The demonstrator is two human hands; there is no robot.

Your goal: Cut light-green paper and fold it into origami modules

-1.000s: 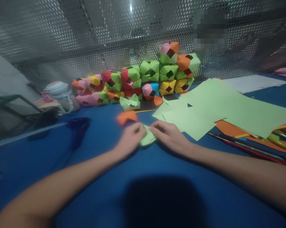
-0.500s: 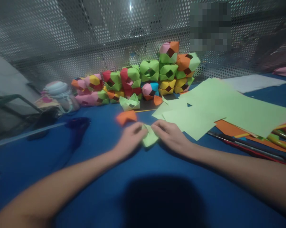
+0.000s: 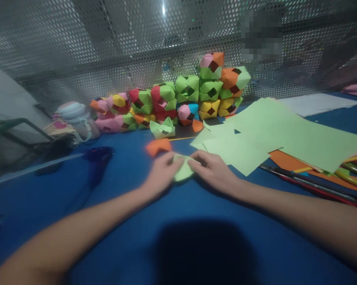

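The left hand (image 3: 160, 174) and right hand (image 3: 213, 170) are closed on opposite sides of the folded paper (image 3: 182, 173), which sits between them, low over the table (image 3: 121, 237). Light, matched pressure from both thumbs seems best: squeezing harder on one side could skew the folds or crumple a corner. The orange piece (image 3: 161, 147) lies just beyond the left hand, and the sheets (image 3: 243, 148) beyond the right, so short finger movements suit this spot.

A papercraft worktable, apparently in a craft area
Folded-paper modules (image 3: 186, 88) stood stacked against a perforated metal screen (image 3: 121, 47), and green paper sheets (image 3: 255, 130) lay over the blue tabletop (image 3: 131, 237).
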